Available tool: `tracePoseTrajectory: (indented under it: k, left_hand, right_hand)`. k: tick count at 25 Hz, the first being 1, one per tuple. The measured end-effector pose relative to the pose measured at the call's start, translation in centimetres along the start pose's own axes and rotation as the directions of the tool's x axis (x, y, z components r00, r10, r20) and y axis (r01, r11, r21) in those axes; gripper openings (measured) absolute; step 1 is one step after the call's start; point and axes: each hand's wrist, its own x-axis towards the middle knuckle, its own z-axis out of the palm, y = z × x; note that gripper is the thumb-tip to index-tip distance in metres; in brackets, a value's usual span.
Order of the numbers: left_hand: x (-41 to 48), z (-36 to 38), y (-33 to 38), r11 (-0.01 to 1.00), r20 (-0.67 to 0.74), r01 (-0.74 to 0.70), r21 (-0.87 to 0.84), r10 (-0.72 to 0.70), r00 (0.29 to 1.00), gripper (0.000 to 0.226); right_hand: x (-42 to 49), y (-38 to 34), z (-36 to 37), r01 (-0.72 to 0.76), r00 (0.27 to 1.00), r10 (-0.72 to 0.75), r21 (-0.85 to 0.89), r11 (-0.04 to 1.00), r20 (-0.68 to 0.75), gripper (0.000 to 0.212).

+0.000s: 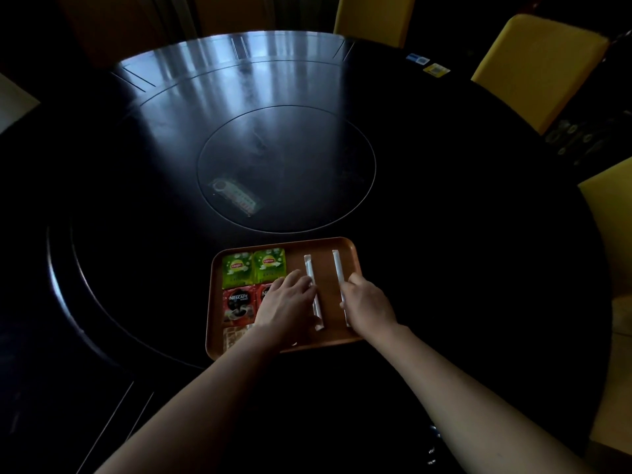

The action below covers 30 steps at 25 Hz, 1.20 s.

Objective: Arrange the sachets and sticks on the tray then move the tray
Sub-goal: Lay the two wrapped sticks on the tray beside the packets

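An orange tray lies on the dark round table near me. Two green tea sachets sit side by side at its back left, and two red coffee sachets lie in front of them, the right one partly under my left hand. A pale sachet shows at the front left corner. Two white sticks lie lengthwise on the right half. My left hand rests with fingertips on the left stick. My right hand touches the right stick with its fingertips.
The table has a round glass centre with a reflection in it. Yellow chairs stand around the far and right sides. Small cards lie at the table's far right edge.
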Motion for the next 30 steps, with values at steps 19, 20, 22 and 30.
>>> tracePoseTrajectory:
  k: [19,20,22,30]
  left_hand:
    - [-0.9,-0.8,-0.8,0.999,-0.047,0.01,-0.041,-0.012,0.999,0.059]
    - [-1.3,-0.9,-1.0,0.999,-0.076,0.018,-0.05,-0.022,0.997,0.055]
    - [-2.6,-0.8,-1.6,0.99,-0.165,0.072,-0.118,-0.091,0.982,0.043]
    - [-9.2,0.2,-7.5,0.733,-0.255,0.489,-0.472,-0.645,0.72,0.016]
  right_hand:
    - [-0.8,0.5,0.0,-0.029,0.989,0.062,0.232,0.972,-0.135,0.021]
    - [-1.0,0.7,-0.2,-0.048,0.984,0.089,0.253,0.966,-0.153,0.023]
    - [-1.3,1.4,-0.5,-0.091,0.969,0.15,0.283,0.955,-0.194,0.026]
    - [-2.4,3.4,-0.1,-0.332,0.9,0.403,0.337,0.881,-0.167,0.025]
